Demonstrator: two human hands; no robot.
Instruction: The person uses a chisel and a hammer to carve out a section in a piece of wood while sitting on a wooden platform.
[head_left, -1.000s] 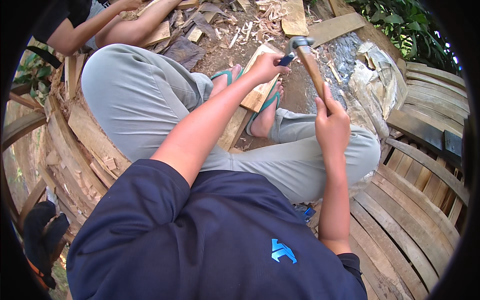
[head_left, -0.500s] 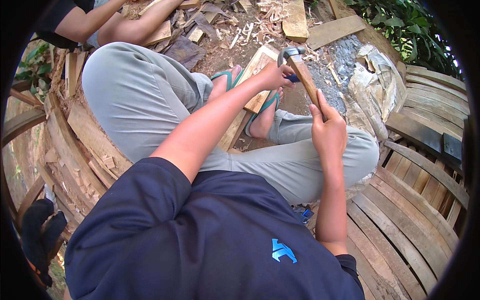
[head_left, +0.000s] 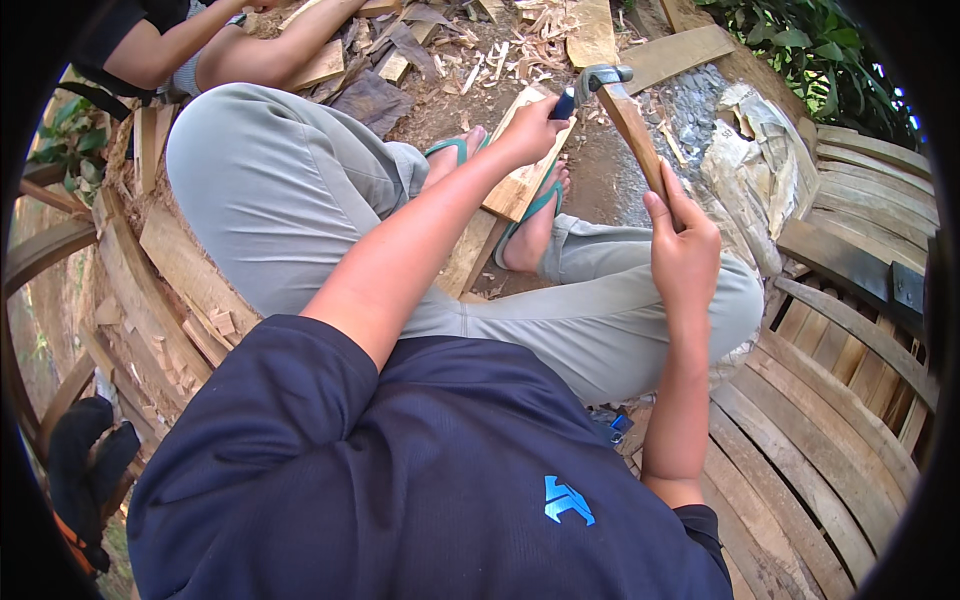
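My left hand [head_left: 532,132] is closed around a blue-handled chisel [head_left: 563,103], whose handle points up. Its blade is hidden by the hand. Below that hand a squared piece of wood [head_left: 518,192] lies between my sandalled feet, with its near end resting on another board [head_left: 468,258]. My right hand [head_left: 687,238] grips the wooden handle of a claw hammer [head_left: 630,128]. The hammer's metal head is raised just beyond the chisel's top; whether they touch I cannot tell.
Wood chips [head_left: 540,45] and offcuts litter the ground ahead. A torn whitish sack [head_left: 750,160] lies by grey gravel on the right. Stacked slats [head_left: 800,430] run along my right side. Another person's bare leg [head_left: 280,55] is at the upper left.
My left hand has shifted slightly, and the chisel's blue handle now stands up in plain view. The hammer and my right hand have moved right and its head a little higher.
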